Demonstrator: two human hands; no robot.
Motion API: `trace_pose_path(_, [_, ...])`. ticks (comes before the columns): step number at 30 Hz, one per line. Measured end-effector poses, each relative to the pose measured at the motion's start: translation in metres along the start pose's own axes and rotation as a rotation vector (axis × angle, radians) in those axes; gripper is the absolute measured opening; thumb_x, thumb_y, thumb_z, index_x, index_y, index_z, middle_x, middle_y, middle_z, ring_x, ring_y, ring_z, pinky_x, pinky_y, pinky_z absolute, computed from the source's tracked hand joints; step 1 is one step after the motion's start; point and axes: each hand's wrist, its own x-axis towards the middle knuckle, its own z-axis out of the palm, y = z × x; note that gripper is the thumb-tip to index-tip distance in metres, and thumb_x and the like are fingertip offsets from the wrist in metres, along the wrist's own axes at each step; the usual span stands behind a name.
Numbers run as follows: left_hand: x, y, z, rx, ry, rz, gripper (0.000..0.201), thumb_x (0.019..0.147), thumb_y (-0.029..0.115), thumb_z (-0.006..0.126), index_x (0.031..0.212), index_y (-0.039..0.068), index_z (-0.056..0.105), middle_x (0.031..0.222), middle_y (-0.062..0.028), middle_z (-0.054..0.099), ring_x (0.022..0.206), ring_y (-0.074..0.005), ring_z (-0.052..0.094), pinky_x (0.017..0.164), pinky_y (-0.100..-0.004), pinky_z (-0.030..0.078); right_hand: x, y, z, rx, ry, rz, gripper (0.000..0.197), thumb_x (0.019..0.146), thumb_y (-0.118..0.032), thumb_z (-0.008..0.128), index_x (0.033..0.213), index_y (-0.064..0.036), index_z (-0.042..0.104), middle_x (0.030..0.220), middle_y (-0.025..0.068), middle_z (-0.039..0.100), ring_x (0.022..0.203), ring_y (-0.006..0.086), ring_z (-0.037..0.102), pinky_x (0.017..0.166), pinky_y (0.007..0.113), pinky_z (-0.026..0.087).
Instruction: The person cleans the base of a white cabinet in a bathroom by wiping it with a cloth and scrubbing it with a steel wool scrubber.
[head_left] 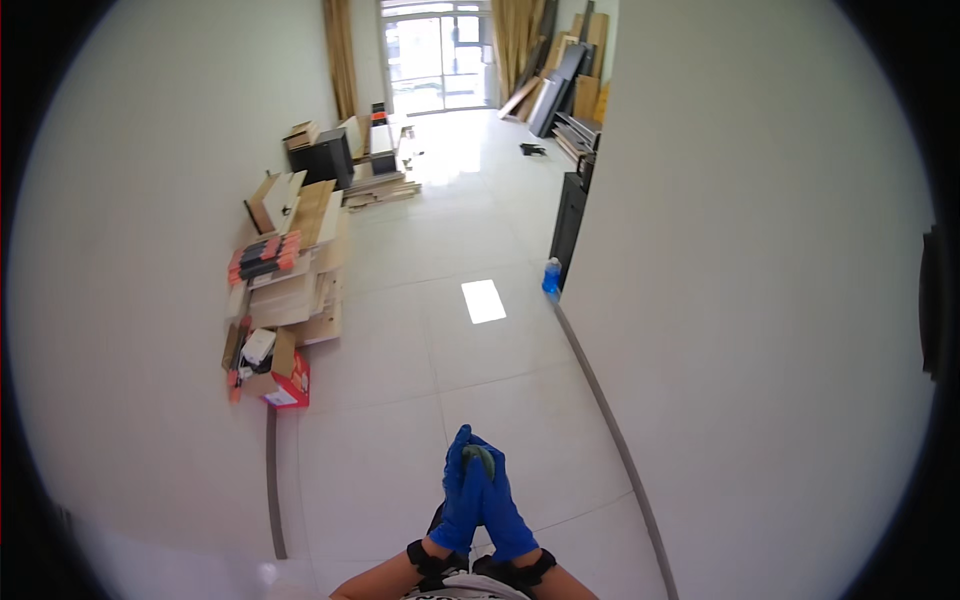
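Note:
Both my hands wear blue gloves and come together low in the middle of the view. My left hand (458,505) and my right hand (504,503) are pressed around a small greenish-grey wad (478,458), which looks soft like a cloth. Only its upper part shows between the fingers; the rest is hidden by the gloves. Dark bands circle both wrists. Beneath the hands is the pale tiled floor (390,450).
Against the left wall stand an open cardboard box (292,385) with things in it and stacked boards (290,300). A bottle of blue liquid (552,276) stands at the right wall's corner. More panels (560,85) lean at the far right, beside a bright glass door (440,60).

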Motion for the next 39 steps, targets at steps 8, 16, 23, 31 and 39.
trace_pose_path(8, [0.034,-0.091,-0.062,0.046,-0.532,-0.105,0.048,0.091,0.013,0.047,0.134,0.004,0.031,0.129,-0.0104,0.041,0.115,-0.0164,0.041,0.097,-0.0298,0.034,-0.006,0.097,0.006,0.016,0.418,0.245,0.037,0.094,-0.033,0.043,0.122,-0.0096,0.041,0.109,0.0053,0.05,0.093,0.012,0.051,0.078,0.025,0.045])
trace_pose_path(16, [0.103,-0.127,-0.065,0.1,-1.128,0.193,0.057,0.089,0.013,0.05,0.138,0.005,0.023,0.141,-0.0157,0.027,0.132,-0.0278,0.025,0.106,-0.037,0.023,-0.008,0.141,0.02,0.401,0.885,-0.086,0.049,0.093,-0.042,0.038,0.134,-0.0138,0.034,0.122,0.0067,0.046,0.107,0.0148,0.049,0.085,0.027,0.043])
trace_pose_path(23, [0.044,-0.108,-0.09,-0.217,-1.371,-0.854,0.065,0.09,0.025,0.053,0.14,0.012,0.014,0.127,-0.0096,0.039,0.11,-0.0195,0.045,0.09,-0.032,0.043,-0.056,0.108,0.068,-0.193,0.96,-0.171,0.051,0.096,-0.025,0.036,0.14,-0.0069,0.021,0.141,0.0084,0.03,0.125,0.0187,0.035,0.103,0.029,0.027])
trace_pose_path(31, [-0.078,-0.099,-0.074,-0.194,-1.592,-1.2,0.047,0.089,0.04,0.048,0.123,0.007,0.044,0.108,-0.0111,0.056,0.093,-0.025,0.059,0.076,-0.0365,0.051,-0.256,0.081,0.084,-0.638,1.319,-0.13,0.047,0.083,0.003,0.052,0.129,-0.0054,0.042,0.126,0.0107,0.049,0.109,0.0211,0.054,0.086,0.03,0.046])
trace_pose_path(39, [-0.086,-0.116,-0.083,-0.064,-1.524,-1.165,0.045,0.086,0.046,0.05,0.115,0.012,0.048,0.095,-0.0074,0.058,0.081,-0.0233,0.06,0.069,-0.0356,0.052,-0.376,0.009,0.26,-1.595,1.837,0.357,0.039,0.074,0.001,0.059,0.111,-0.011,0.061,0.068,0.0049,0.059,0.049,0.019,0.053,0.048,0.029,0.043])
